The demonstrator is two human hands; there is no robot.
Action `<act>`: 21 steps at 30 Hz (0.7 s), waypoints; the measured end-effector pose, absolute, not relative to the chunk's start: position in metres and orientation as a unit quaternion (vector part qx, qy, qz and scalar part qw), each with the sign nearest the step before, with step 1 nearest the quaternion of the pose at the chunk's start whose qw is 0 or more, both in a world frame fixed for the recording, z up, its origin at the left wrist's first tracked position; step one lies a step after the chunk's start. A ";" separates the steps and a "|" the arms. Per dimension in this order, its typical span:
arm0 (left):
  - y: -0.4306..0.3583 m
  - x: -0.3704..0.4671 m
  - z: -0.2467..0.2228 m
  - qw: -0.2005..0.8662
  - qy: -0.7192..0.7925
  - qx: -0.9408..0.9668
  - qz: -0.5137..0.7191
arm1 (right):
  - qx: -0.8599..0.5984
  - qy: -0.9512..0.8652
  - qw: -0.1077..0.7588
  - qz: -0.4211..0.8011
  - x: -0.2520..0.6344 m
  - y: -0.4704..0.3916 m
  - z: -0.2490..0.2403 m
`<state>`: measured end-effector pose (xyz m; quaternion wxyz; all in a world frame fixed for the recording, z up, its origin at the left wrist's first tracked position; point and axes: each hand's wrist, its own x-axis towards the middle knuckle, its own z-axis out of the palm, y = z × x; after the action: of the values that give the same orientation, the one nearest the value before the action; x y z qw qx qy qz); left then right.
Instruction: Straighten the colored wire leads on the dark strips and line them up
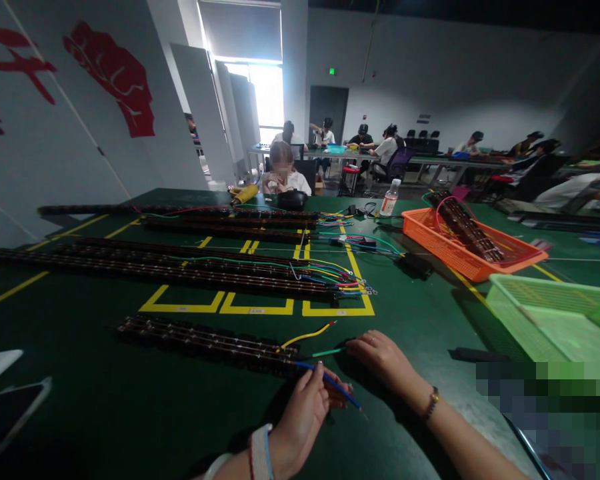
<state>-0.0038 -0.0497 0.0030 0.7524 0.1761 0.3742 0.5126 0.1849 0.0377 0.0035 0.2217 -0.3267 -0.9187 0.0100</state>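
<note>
On the green table in front of me lies a short dark strip assembly (205, 343) with thin coppery lines along it. From its right end come a yellow wire (307, 332) with a red-tipped end, a green wire (325, 352) and a blue wire (347, 395). My left hand (305, 407) is closed on the blue wire between thumb and fingers, and its bare-looking tip sticks out to the right. My right hand (380, 357) has its fingers curled together at the end of the green wire, which they hide. Nothing touches the yellow wire's raised end.
Longer dark strips (195, 270) with coloured leads lie across yellow tape markings (257, 310). At right are an orange basket (475, 273) holding another strip, and a green basket (510, 307). A bottle (390, 198) stands behind. A person (293, 180) sits opposite; others work farther back.
</note>
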 end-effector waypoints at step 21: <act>-0.048 -0.004 0.004 0.740 0.395 0.145 0.525 | -0.410 -0.862 0.277 0.110 0.171 0.052 -0.015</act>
<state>-0.0038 -0.0478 0.0036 0.7400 0.1452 0.3951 0.5245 0.1705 0.0523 -0.0146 0.2766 -0.4095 -0.8624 0.1099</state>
